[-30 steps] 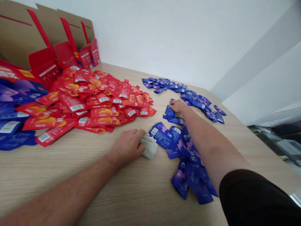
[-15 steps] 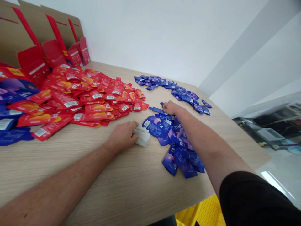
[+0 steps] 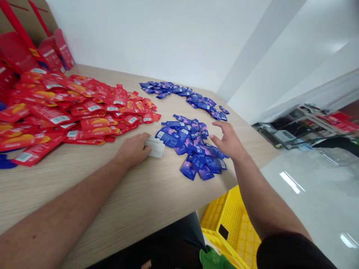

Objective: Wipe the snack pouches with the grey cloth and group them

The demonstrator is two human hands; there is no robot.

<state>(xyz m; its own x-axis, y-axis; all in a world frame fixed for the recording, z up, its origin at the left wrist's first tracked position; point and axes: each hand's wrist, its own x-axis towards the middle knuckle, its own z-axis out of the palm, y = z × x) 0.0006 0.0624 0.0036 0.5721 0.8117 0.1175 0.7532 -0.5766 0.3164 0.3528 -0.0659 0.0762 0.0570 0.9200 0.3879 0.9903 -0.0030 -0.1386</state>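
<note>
- Two bare hands work over the table (image 3: 134,201): the left hand (image 3: 131,149) closes its fingers on a white folded wad (image 3: 155,147), perhaps tissue.
- The right hand (image 3: 228,142) hovers spread, gripping nothing, at three o'clock of the bunched blue sachets (image 3: 193,149).
- A looser blue band (image 3: 182,91) at twelve o'clock lies ungathered; red sachets (image 3: 70,112) heap at nine.

table (image 3: 134,198) under red sachets (image 3: 70,112), blue sachets (image 3: 193,145)

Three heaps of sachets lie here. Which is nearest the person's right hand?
The nearer blue heap, beside the open right hand; the red heap and far blue heap lie apart.
</note>
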